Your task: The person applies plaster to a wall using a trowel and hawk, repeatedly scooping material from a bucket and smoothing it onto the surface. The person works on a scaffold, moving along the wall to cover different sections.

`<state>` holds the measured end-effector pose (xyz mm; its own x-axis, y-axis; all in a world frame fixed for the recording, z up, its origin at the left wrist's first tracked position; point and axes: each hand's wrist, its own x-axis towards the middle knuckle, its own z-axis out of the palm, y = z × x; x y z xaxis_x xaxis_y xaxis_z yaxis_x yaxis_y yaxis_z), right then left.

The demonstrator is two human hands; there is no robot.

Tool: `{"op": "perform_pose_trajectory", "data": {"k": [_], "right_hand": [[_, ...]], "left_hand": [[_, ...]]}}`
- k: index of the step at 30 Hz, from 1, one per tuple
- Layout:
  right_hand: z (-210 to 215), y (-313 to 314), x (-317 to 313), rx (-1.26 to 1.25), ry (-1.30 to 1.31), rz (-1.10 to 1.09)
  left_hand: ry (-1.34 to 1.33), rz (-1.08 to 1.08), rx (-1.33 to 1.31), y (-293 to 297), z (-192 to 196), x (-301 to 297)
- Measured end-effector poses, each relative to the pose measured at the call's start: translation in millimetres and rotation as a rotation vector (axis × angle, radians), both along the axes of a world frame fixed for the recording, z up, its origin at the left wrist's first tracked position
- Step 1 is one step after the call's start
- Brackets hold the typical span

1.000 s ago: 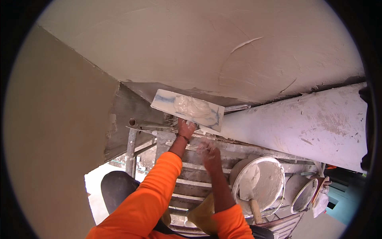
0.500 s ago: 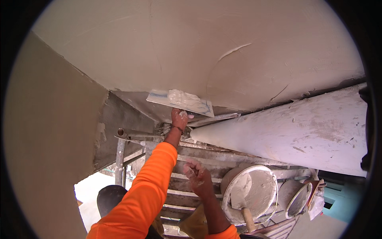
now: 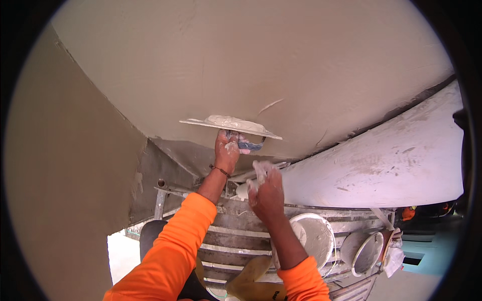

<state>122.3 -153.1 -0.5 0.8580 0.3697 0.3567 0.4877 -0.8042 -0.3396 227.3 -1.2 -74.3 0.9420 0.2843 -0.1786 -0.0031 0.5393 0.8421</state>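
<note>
While the left hand [image 3: 227, 150] is raised overhead, its fingers are closed around the blue handle [image 3: 249, 145] of a plastering trowel [image 3: 230, 126], which is held flat, blade up, just under the grey plastered ceiling [image 3: 261, 65]. A heap of pale plaster [image 3: 232, 122] is carried on the blade; whether the blade touches the ceiling cannot be told. The right hand [image 3: 266, 193] is held lower, just below and right of the trowel, loosely curled, fingers smeared with white plaster; a small lump seems to be pinched at the fingertips [image 3: 261, 170], though a firm grip cannot be confirmed. Both arms are covered by orange sleeves [image 3: 175, 246]. A plaster-coated beam [image 3: 381, 160] is seen at right. Below the hands, a metal scaffold platform [image 3: 241, 236] is seen, with a white bucket [image 3: 314, 236] and a second plaster-crusted bucket [image 3: 364, 251] set on it at right.
</note>
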Motion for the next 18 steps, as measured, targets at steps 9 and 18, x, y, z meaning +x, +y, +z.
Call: {"op": "perform_pose_trajectory", "data": {"k": [9,18], "right_hand": [[116.3,23.7,94.2,-0.430,-0.417,0.204],[280.3,20.7,120.2,-0.441,-0.626,0.273]], "left_hand": [[-0.250,0.084,0.312,3.3,139.6,2.1],[-0.389,0.203,0.577,27.5,305.5,26.1]]}}
